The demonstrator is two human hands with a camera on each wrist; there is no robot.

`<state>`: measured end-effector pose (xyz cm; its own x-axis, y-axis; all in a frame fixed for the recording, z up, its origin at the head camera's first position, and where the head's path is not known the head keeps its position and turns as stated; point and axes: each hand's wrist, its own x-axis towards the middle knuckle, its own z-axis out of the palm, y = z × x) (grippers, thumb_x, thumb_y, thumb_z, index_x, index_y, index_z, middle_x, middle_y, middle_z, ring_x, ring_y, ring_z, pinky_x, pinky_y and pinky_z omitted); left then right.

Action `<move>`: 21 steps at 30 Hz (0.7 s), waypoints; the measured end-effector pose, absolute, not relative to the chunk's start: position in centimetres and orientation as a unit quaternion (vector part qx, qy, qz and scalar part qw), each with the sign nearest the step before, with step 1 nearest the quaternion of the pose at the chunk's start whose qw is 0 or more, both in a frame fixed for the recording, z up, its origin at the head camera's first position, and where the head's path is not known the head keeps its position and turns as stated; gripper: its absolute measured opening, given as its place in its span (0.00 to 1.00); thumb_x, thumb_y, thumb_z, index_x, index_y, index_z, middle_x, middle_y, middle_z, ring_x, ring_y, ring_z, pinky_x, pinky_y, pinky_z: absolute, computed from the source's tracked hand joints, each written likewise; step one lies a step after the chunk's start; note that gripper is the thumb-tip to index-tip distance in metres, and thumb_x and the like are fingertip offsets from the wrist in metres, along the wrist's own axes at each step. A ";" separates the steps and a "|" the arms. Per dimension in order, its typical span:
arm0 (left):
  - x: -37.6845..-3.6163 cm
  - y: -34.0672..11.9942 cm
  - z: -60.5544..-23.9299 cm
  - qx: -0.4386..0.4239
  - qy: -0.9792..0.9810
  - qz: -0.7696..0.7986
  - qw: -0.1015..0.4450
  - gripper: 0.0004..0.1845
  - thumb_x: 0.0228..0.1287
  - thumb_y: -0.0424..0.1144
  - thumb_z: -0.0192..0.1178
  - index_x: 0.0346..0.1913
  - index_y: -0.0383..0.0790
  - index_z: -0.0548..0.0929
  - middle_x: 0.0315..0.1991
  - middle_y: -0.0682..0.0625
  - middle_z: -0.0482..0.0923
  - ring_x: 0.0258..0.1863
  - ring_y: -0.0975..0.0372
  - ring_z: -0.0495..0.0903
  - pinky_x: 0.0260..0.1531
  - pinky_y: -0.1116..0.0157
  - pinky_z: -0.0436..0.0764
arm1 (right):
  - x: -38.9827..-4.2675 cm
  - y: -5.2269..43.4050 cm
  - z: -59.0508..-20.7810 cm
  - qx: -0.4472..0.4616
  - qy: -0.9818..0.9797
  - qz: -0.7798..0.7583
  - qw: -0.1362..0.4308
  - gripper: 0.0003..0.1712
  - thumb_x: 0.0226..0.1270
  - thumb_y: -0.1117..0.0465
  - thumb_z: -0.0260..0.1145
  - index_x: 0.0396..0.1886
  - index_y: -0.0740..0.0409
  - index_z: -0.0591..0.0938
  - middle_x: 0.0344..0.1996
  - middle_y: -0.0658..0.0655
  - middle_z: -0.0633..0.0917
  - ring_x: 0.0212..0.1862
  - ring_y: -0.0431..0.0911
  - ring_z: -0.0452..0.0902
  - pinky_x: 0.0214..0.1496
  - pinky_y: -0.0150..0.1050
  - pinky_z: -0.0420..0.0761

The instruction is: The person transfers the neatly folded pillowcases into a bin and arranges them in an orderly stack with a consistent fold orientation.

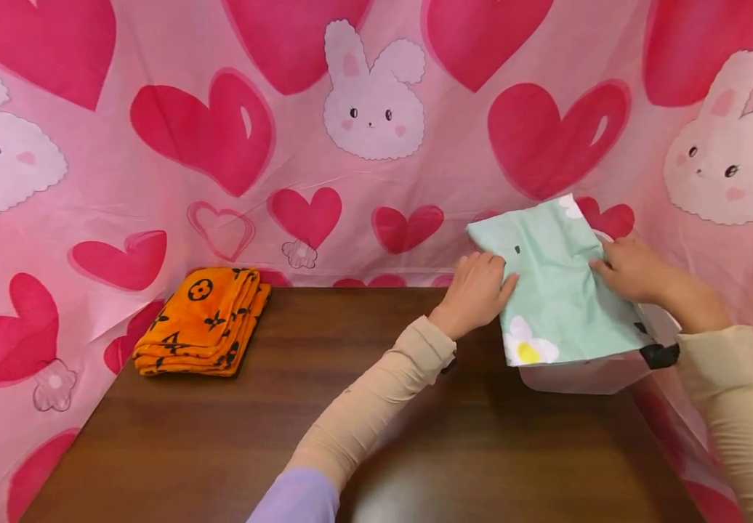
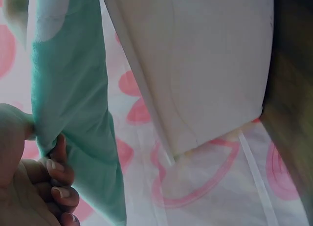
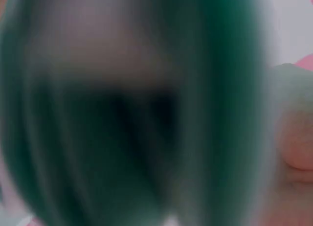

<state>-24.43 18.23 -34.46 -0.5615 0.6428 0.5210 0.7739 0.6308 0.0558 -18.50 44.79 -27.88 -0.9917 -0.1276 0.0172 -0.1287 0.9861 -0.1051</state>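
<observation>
A folded mint-green cloth [image 1: 556,290] with a white and yellow flower print is held over a white bin [image 1: 586,374] at the table's right side. My left hand [image 1: 474,290] grips the cloth's left edge, fingers curled under it. My right hand [image 1: 631,270] pinches its right edge. In the left wrist view the green cloth [image 2: 73,103] hangs beside the white bin [image 2: 195,64], with my fingers [image 2: 56,169] curled on its fold. The right wrist view is filled by blurred green cloth [image 3: 137,113].
A folded orange blanket [image 1: 203,321] with black motifs lies at the back left of the dark wooden table [image 1: 350,436]. A pink sheet [image 1: 363,109] printed with hearts and rabbits hangs behind and to both sides.
</observation>
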 end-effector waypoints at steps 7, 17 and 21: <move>-24.4 20.0 -34.3 -0.407 -0.875 -0.153 0.214 0.17 0.78 0.51 0.50 0.37 0.44 0.81 0.35 0.52 0.80 0.41 0.58 0.80 0.41 0.63 0.75 | -18.1 45.5 -27.0 0.045 -0.998 0.039 0.000 0.15 0.71 0.62 0.61 0.39 0.74 0.72 0.28 0.63 0.75 0.37 0.57 0.71 0.36 0.48 0.72; -24.5 22.2 -33.7 -0.398 -0.883 -0.118 0.219 0.18 0.78 0.52 0.47 0.37 0.44 0.80 0.36 0.52 0.79 0.41 0.59 0.79 0.38 0.64 0.73 | -18.5 46.2 -26.6 0.045 -0.999 0.013 0.011 0.14 0.72 0.63 0.58 0.35 0.74 0.70 0.26 0.64 0.74 0.36 0.61 0.71 0.44 0.57 0.68; -24.6 23.1 -33.8 -0.395 -0.885 -0.102 0.226 0.18 0.78 0.51 0.46 0.37 0.45 0.79 0.36 0.53 0.78 0.41 0.59 0.80 0.37 0.64 0.73 | -18.6 46.4 -26.3 0.051 -0.998 0.002 0.026 0.14 0.73 0.64 0.56 0.33 0.74 0.70 0.26 0.66 0.74 0.37 0.66 0.71 0.48 0.62 0.66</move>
<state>-24.60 23.14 -33.77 -0.5862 0.6519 0.4811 0.7445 0.6677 0.0025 -18.60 46.37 -26.32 -0.9934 -0.1021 0.0517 -0.1023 0.9948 -0.0014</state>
